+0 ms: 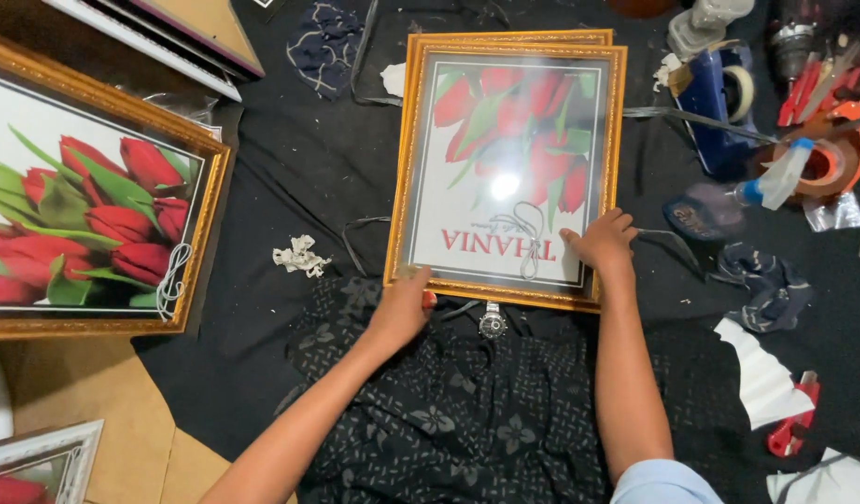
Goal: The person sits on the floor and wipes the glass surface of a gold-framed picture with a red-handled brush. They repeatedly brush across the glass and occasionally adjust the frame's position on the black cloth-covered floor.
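A gold-framed picture of red tulips (507, 159) lies flat on black cloth in the middle, on top of a second gold frame whose edge shows at its far side. My left hand (402, 308) grips the frame's near left corner. My right hand (603, 241) rests on the near right corner, fingers on the glass. A small round metal piece (492, 323) lies just below the frame's near edge, between my arms.
A larger gold-framed tulip picture (84, 201) lies at the left. Tape rolls (827, 163), a blue tape dispenser (715, 98), red-handled tools and bottles crowd the right. A crumpled white scrap (299, 257), cloth rags (771, 285), white paper (761, 373) and a silver frame (38, 462) lie around.
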